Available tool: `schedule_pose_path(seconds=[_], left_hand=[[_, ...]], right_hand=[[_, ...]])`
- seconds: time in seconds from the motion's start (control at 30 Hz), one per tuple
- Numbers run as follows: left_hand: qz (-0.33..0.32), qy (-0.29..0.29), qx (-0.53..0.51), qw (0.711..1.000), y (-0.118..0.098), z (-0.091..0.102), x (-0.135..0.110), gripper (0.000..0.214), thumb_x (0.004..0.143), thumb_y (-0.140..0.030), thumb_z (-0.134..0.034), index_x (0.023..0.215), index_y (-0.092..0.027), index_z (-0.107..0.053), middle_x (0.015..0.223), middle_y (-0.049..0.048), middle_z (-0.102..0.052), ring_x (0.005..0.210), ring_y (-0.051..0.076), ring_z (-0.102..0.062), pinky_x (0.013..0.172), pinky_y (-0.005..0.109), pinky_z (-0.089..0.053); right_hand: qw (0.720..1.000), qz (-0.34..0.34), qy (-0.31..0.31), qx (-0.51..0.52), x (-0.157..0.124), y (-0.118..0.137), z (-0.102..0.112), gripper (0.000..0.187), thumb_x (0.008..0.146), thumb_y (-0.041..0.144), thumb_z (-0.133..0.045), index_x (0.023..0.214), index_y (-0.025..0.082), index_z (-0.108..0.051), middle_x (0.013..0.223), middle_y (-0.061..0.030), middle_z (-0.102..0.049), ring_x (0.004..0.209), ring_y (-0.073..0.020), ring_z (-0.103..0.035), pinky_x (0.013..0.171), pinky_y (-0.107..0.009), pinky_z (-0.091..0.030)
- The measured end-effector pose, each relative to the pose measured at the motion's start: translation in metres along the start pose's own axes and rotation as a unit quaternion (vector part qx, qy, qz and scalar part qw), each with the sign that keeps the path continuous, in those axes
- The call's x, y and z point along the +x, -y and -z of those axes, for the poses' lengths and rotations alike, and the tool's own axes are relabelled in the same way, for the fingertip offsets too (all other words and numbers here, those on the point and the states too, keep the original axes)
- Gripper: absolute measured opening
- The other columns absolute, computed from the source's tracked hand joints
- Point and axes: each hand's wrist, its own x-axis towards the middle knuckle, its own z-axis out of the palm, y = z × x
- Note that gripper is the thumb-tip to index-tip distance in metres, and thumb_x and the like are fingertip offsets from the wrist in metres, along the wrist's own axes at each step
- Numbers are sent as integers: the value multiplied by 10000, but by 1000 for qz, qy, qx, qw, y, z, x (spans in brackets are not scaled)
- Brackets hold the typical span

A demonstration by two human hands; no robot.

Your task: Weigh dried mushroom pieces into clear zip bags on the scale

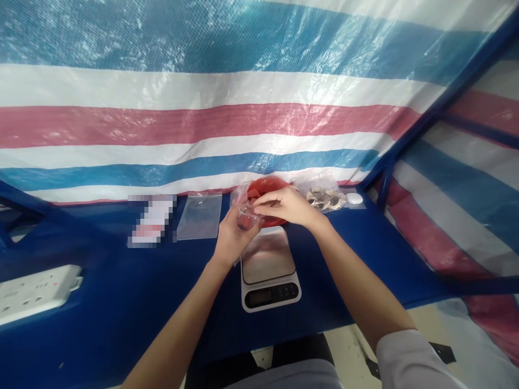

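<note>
Clear plastic — one small crumpled bag (246, 215) clamped in the left hand (235, 237) just above the one kitchen scale (267, 259), the right hand (286, 206) closed over its top — with one red bag (265, 186) and one bag of dried brown pieces (324, 197) behind the scale.

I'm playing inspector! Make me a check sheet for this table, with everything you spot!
Surface: blue table cover.
Job's things: left hand holds a small clear plastic bag; right hand reaches over it. Red plastic bag behind them; digital kitchen scale below.
Clutter: flat clear bag, blurred paper, bag of pale brownish pieces, white disc.
Grippers: nothing seen; bare hands only.
Cables: nothing seen; white power strip at left.
Surroundings: striped tarp on blue frame.
</note>
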Motion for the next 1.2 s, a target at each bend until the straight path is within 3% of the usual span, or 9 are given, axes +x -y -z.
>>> schedule_pose_path(seconds=[0.23, 0.47, 0.77, 1.2], left_hand=[[17, -41, -28, 999, 19, -1, 5, 594, 804, -445, -750, 1306, -176, -583, 1173, 105, -717, 1102, 268, -688, 1008, 438, -532], [43, -47, -57, 996, 25, 3, 2, 599, 807, -428, -757, 1322, -182, -577, 1138, 105, -706, 1068, 255, -688, 993, 426, -538], [81, -54, -82, 992, 31, 9, -1, 619, 793, -420, -775, 1334, -189, -582, 1144, 98, -708, 1094, 265, -676, 1015, 433, -526], [95, -64, -92, 989, 30, 15, 1, 615, 795, -443, -769, 1320, -178, -588, 1146, 106, -715, 1074, 260, -677, 998, 443, -539]], right_hand=[[986, -59, -1, -157, 12, -41, 13, 237, 944, 356, -625, 1058, 229, -789, 1039, -45, -786, 888, -179, -715, 851, -283, -496], [940, -108, 63, -318, 36, -61, -5, 240, 956, 321, -564, 1060, 250, -769, 1047, -75, -767, 950, -232, -690, 777, -299, -453], [967, -7, 81, -243, 53, -60, -30, 154, 963, 242, -555, 994, 198, -699, 1060, -45, -733, 877, -168, -630, 648, -263, -350], [937, -73, 163, -299, 54, -50, -34, 218, 941, 243, -553, 934, 172, -758, 1103, -106, -743, 967, -238, -668, 644, -290, -405]])
